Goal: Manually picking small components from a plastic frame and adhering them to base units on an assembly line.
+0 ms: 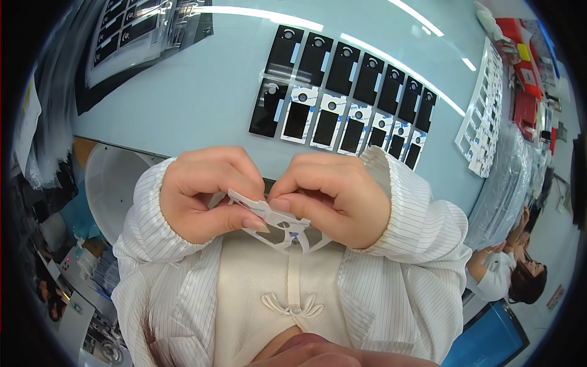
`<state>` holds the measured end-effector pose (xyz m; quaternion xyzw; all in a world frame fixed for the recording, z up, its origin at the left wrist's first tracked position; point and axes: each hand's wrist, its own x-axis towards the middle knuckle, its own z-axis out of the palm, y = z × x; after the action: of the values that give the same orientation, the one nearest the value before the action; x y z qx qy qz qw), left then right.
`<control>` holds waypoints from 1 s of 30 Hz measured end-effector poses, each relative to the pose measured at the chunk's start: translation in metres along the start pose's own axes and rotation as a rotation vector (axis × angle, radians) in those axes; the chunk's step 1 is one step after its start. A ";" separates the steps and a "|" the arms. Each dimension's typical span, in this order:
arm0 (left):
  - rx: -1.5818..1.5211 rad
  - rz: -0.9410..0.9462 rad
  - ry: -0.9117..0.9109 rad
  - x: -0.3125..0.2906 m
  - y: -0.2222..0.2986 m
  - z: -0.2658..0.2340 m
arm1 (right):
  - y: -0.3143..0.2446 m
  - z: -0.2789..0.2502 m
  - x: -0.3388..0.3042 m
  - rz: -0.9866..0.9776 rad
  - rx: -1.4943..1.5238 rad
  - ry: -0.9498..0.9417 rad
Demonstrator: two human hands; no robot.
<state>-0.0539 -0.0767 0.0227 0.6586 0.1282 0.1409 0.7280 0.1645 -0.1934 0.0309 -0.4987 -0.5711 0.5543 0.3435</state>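
Close to my chest, I hold a thin white die-cut adhesive piece (287, 221) with cut-out openings and some blue print. My left hand (208, 192) pinches one end between thumb and fingers. At its middle, the thumb and forefinger of my right hand (342, 199) are closed on the same piece. Beyond my hands, two rows of black rectangular panels lie on the table. Those in the far row, such as one black panel (316, 64), have a round hole near the top. Several near-row panels carry white, blue-printed adhesive frames (309, 95); the leftmost panel (267, 110) is bare black.
The pale table (202, 92) reaches away from me. Clear sheets with black panels (140, 27) lie far left. A white cut-out sheet (480, 113) and clear plastic bags (510, 177) are along the right edge, near red bins (520, 67). Another person (498, 272) sits at right.
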 end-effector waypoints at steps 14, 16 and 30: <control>0.179 -0.151 0.242 -0.006 0.015 0.013 | -0.026 -0.004 -0.002 -0.209 -0.220 0.312; 0.186 -0.145 0.242 -0.007 0.015 0.012 | -0.023 0.000 -0.002 -0.251 -0.238 0.327; 0.756 0.048 0.310 -0.005 -0.005 -0.009 | -0.019 0.003 0.006 -0.841 -0.525 0.316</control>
<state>-0.0615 -0.0709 0.0165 0.8535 0.2636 0.1985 0.4033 0.1568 -0.1866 0.0477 -0.3731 -0.7830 0.1246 0.4819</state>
